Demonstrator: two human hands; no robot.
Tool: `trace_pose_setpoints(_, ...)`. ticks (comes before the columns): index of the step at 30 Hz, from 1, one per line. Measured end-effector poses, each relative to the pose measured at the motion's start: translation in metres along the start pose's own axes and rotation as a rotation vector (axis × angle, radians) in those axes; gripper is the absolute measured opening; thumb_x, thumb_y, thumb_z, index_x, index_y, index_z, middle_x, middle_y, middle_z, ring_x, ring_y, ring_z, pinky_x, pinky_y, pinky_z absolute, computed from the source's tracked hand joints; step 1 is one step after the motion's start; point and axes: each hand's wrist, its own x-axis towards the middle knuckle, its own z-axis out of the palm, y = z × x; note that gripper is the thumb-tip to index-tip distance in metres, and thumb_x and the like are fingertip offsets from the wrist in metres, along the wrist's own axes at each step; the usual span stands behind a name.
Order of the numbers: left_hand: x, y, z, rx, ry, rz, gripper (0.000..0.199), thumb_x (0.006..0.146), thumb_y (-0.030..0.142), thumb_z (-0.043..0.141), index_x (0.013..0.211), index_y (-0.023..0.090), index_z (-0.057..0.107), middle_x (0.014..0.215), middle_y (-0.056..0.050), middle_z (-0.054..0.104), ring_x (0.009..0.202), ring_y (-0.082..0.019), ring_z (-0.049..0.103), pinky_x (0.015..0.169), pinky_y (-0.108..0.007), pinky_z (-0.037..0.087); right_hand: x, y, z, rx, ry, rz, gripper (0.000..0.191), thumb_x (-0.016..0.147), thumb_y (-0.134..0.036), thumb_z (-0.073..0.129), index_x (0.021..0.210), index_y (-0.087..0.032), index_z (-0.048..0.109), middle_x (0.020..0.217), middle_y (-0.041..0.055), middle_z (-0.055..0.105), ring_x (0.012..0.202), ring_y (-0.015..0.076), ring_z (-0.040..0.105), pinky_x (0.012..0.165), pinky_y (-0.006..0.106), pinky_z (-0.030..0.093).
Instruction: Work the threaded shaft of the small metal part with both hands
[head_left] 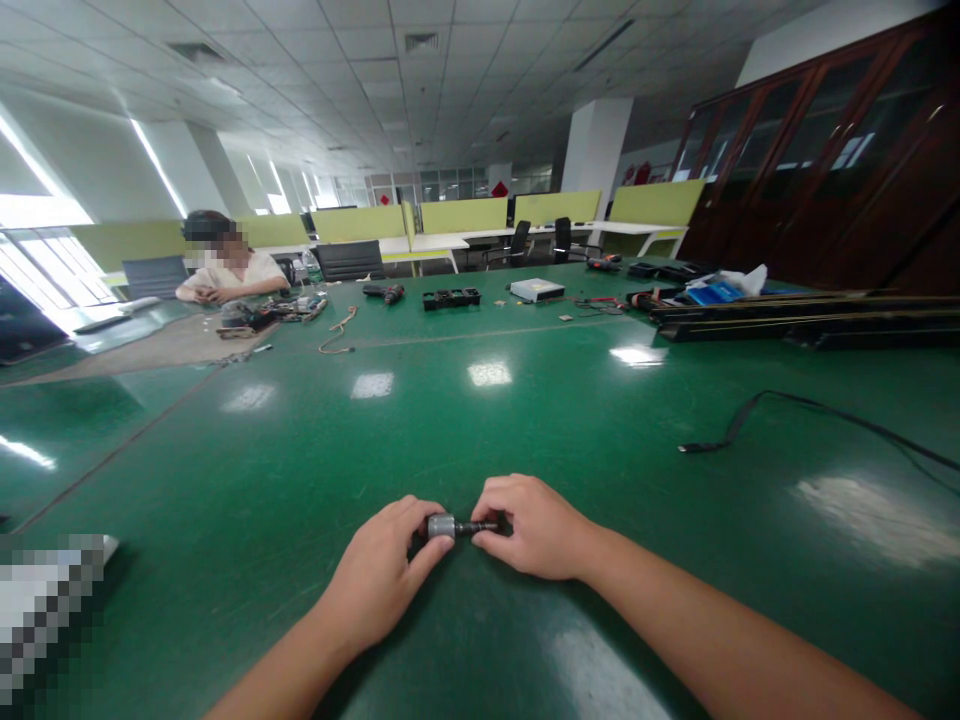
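Just above the green tabletop, near the bottom centre, is a small grey metal cylinder with a thin dark shaft (pixel 441 526). My left hand (pixel 390 560) wraps its thumb and fingers round the cylinder's body. From the other side, my right hand (pixel 529 528) pinches the far end of the shaft between thumb and fingers. The piece lies roughly level, shaft pointing right. Its left end is hidden in my left fingers, and the shaft's tip is partly covered by my right.
A black flat cable (pixel 780 395) runs in from the right. Farther back on the green table (pixel 420 420) lie a cordless drill (pixel 386 293), a black slotted part (pixel 451 299), a silver drive-like box (pixel 537 290) and long dark rails (pixel 757 318). Another person (pixel 232 275) sits far left.
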Motion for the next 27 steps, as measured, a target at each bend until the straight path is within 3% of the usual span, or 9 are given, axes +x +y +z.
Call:
trace_pose_setpoints(15,-0.001,-0.004,0.002,-0.009,0.026,-0.003,0.020,0.094,0.033,0.050,0.107,0.023,0.061,0.097,-0.004,0.065,0.088,-0.021,0.061,0.080,-0.032,0.046,-0.001,0.003,0.001,0.004,0.005,0.028,0.005,0.077,-0.022,0.069,0.081,-0.019,0.069,0.074,-0.0002,0.062,0.069,0.0134,0.056,0.066,0.026,0.039)
trace_pose_setpoints(27,-0.001,-0.003,0.000,-0.011,0.036,-0.009,0.020,0.095,0.034,0.049,0.107,0.024,0.061,0.096,-0.004,0.065,0.087,-0.021,0.061,0.081,-0.032,0.047,-0.004,0.020,-0.017,0.044,0.007,0.084,0.003,0.071,-0.015,0.070,0.072,-0.016,0.068,0.065,-0.0011,0.057,0.059,0.0114,0.052,0.057,0.023,0.038)
